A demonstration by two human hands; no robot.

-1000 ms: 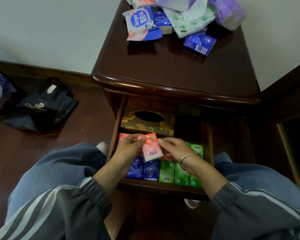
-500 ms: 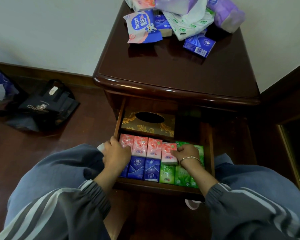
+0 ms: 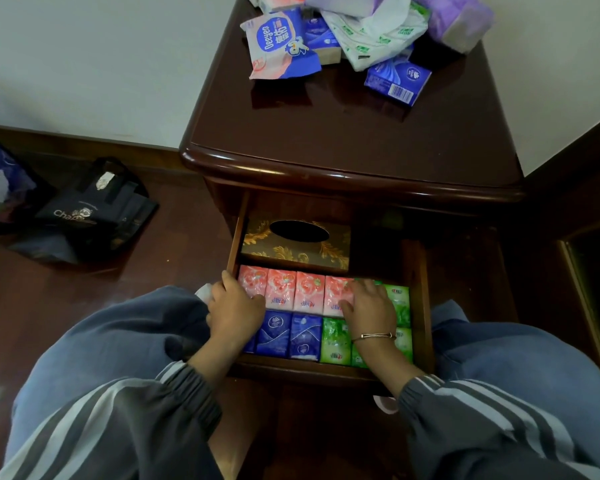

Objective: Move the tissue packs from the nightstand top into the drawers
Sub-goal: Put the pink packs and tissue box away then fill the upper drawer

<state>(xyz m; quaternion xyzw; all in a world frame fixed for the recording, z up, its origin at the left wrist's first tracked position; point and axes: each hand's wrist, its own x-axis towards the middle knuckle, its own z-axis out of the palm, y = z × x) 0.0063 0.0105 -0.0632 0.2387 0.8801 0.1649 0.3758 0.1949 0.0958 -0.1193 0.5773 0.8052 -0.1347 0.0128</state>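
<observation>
In the open drawer (image 3: 421,306) at the centre of the frame, four pink pocket tissue packs (image 3: 293,289) stand side by side in a row, with blue packs (image 3: 288,336) and green packs (image 3: 335,341) in the row below them. Each lies flat, face up, its long axis running from the bottom of the frame toward the top, printed label end nearest the person. The left hand (image 3: 234,313) rests at the left end of the pink row, fingers loosely curled against the first pack and gripping nothing; the right hand (image 3: 368,306) lies with fingers spread flat over the fourth pink pack and its green neighbour, pressing rather than holding.

These packs look light, soft and squashy, in a glossy film that is probably slippery (a pinch across the short sides should hold best). More remain at the top of the frame on the nightstand top (image 3: 343,140): a blue barcoded pack (image 3: 397,79), a Deeyeo pack (image 3: 281,43) and a purple bundle (image 3: 454,19), heaped at mixed angles.
</observation>
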